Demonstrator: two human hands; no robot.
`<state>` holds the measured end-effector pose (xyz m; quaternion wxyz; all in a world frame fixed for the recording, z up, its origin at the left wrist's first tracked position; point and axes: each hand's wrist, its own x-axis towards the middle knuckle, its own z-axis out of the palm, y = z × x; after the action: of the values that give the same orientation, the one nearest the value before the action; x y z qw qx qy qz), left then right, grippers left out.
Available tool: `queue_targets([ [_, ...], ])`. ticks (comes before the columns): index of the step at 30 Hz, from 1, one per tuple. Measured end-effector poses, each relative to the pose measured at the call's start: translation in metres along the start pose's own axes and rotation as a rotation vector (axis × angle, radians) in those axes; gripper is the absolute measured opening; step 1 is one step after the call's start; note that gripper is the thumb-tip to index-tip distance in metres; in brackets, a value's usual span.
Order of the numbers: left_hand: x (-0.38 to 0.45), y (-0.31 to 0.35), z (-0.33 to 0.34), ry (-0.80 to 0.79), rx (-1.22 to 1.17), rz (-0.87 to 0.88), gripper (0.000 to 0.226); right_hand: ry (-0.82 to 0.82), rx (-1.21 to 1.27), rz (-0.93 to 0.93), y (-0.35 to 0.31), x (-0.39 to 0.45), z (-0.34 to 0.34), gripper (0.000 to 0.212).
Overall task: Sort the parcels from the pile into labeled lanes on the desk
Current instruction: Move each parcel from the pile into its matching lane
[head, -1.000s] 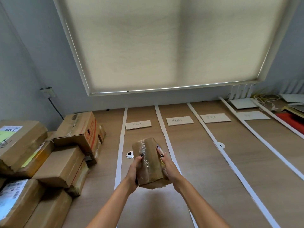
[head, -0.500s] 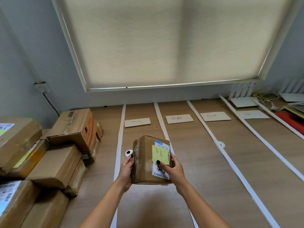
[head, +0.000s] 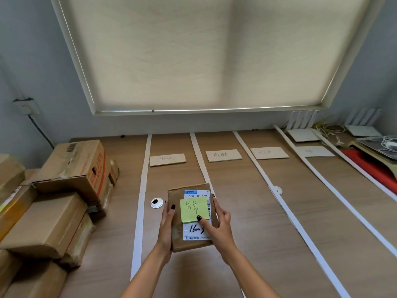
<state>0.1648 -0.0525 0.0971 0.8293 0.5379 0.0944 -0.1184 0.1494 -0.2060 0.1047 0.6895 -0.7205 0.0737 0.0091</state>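
A small brown parcel (head: 176, 237) is held above the desk's leftmost lane, its labelled face turned up toward me. A green sticky note (head: 192, 209) with handwriting covers part of its white shipping label. My left hand (head: 167, 229) grips the parcel's left edge, thumb on top. My right hand (head: 221, 227) grips the right edge, with its thumb pressing on the sticky note. White strips divide the wooden desk (head: 268, 222) into lanes, each with a card label at the far end, such as the first card (head: 167, 159) and the second card (head: 223, 155).
A pile of cardboard parcels (head: 53, 203) fills the desk's left side. A round cable grommet (head: 156, 203) sits just left of the held parcel. White routers, cables and a red item (head: 365, 168) crowd the far right. A closed window blind hangs behind the desk.
The parcel has been turned in both hands so its labelled face with the green note now points up at me. It has also tipped flatter and my view has dropped slightly.
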Motion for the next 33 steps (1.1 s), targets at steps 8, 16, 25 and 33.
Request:
queue_targets([
  [8, 0.004, -0.019, 0.056, 0.04, 0.088, 0.125, 0.06, 0.018, 0.047, 0.0, 0.004, 0.001, -0.053, 0.067],
  [16, 0.001, -0.075, 0.184, 0.055, 0.121, 0.079, 0.062, 0.064, 0.102, 0.023, 0.018, 0.005, -0.19, 0.068],
  [25, 0.005, -0.117, 0.291, 0.108, 0.123, 0.045, 0.07, -0.036, 0.116, 0.022, 0.02, 0.011, -0.323, 0.066],
  [33, 0.034, -0.138, 0.352, 0.104, 0.134, 0.102, 0.067, 0.068, 0.153, 0.042, 0.016, 0.025, -0.381, 0.061],
])
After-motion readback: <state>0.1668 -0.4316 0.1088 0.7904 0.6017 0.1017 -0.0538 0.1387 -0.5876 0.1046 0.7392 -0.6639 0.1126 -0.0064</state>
